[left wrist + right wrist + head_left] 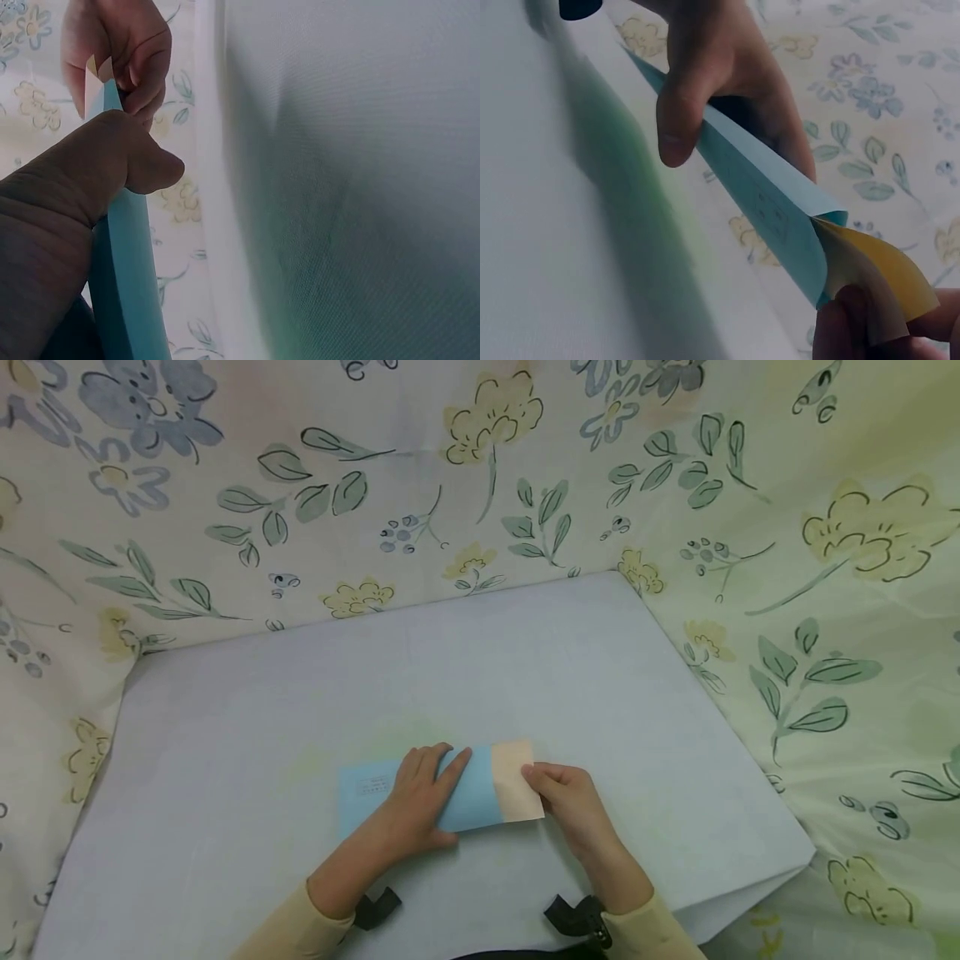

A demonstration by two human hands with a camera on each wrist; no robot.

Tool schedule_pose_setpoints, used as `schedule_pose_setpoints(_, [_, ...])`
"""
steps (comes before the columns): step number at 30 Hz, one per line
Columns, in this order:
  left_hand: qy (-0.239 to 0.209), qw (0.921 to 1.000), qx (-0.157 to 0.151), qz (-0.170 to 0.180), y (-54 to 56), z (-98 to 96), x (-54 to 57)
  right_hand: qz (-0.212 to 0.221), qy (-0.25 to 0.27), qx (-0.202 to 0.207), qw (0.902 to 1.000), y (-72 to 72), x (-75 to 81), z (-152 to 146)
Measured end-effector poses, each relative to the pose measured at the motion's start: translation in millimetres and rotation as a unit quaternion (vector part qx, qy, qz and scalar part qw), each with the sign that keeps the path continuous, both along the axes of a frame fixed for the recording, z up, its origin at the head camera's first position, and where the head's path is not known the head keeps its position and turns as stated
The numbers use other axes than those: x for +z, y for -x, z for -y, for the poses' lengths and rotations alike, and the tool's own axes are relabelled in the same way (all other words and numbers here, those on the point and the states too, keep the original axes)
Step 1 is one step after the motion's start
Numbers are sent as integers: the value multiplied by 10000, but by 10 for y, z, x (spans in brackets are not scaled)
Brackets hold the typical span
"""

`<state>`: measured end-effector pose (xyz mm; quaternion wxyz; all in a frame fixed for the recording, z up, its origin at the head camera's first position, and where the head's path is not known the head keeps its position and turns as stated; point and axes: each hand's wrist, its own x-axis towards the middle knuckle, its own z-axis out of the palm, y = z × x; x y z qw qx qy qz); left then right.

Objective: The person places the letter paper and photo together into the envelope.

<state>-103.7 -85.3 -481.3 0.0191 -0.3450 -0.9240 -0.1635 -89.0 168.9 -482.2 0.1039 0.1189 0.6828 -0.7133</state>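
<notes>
A long, light-blue paper sleeve (476, 793) lies across in front of me, with small print near its left end. Cream paper (513, 777) extends from its right end. My left hand (416, 802) grips the sleeve around its middle, thumb at the near edge and fingers at the far one. At the cream end, my right hand (573, 802) pinches the paper between thumb and fingers. The right wrist view shows the sleeve's end (799, 236) bulging open, with a yellow-faced layer (889, 259) and a paler one spread apart there. The right fingertips are partly hidden behind the paper.
A white-covered table (450, 668) lies under the hands. Floral cloth (420, 485) hangs behind it and along both sides. Black wrist straps (577, 917) sit by the cream sleeves of both arms. The table's right corner shows at lower right.
</notes>
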Motion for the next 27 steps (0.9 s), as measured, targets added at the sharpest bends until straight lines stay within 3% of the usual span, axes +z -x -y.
schedule_pose_setpoints(19, [-174,9996,-190,-106,-2,2,29,-536,-1530,84,9867,46,39,-8])
schedule_pose_setpoints(27, [-130,9997,-178,-136,1,2,27,-720,-1581,171,9846,38,70,-4])
